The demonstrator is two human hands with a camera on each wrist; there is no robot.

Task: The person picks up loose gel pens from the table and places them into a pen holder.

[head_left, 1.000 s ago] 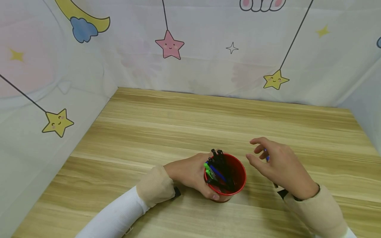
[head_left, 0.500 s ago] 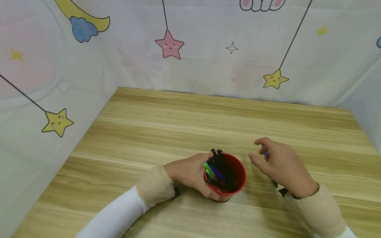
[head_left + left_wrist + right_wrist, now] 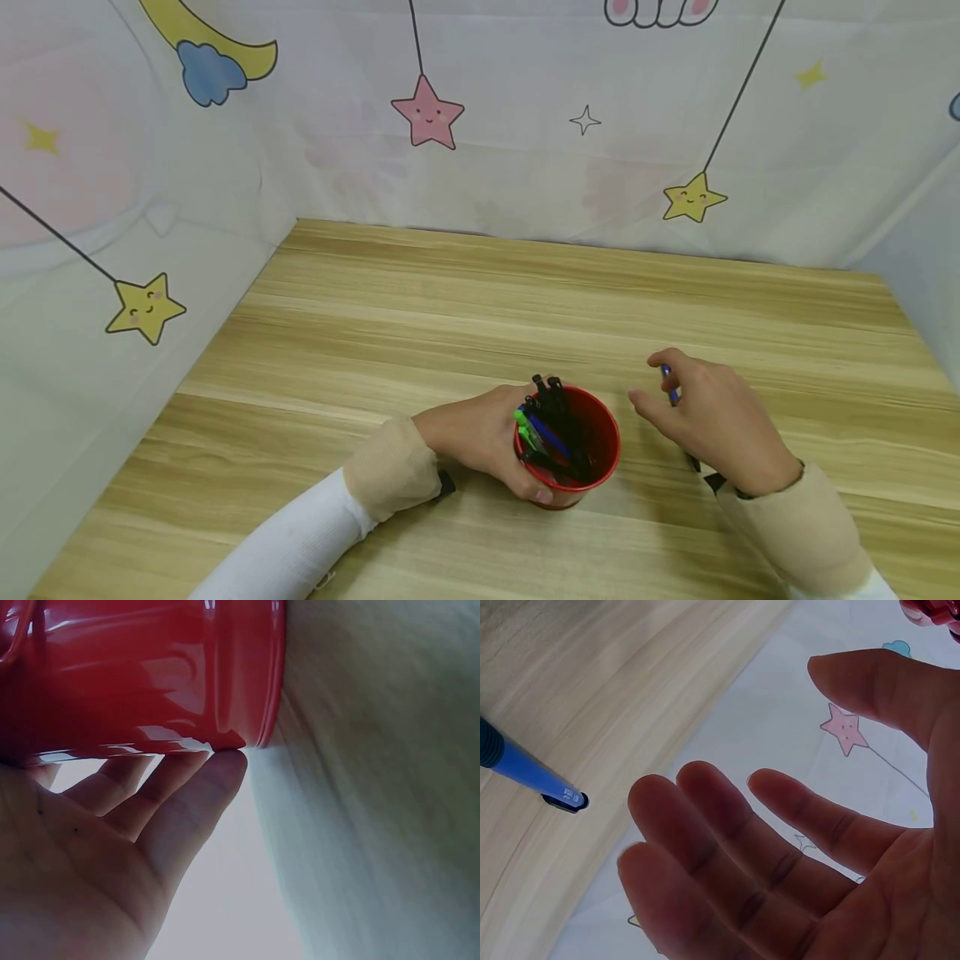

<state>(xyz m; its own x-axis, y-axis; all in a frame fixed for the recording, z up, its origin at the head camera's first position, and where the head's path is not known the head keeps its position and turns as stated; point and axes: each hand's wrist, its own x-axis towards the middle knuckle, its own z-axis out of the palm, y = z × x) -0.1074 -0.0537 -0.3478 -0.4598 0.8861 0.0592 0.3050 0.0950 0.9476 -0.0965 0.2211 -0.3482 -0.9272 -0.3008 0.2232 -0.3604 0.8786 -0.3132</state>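
Note:
My left hand [image 3: 487,433] grips a red pen cup [image 3: 606,417] that stands upright on the table, with the thumb on its near side. In the left wrist view, the fingers [image 3: 202,799] touch the cup's glossy red wall [image 3: 135,675]. Inside it lean several pens, among them a bright green one [image 3: 525,427], a blue one [image 3: 549,437] and black ones. Right of the cup, my right hand [image 3: 708,421] hovers with relaxed, parted fingers and holds nothing. Beneath it a blue pen [image 3: 536,774] with a dark grip lies on the table, partly covered by the hand in the head view.
The wood-grain table [image 3: 420,317] reaches back to a white curtain [image 3: 517,183] printed with stars and a moon. Similar cloth [image 3: 67,400] hangs along the left side and also on the right.
My right hand has shifted slightly right, farther from the cup, and more of the blue pen's far end shows beside its fingers. My left hand and the cup have stayed in place.

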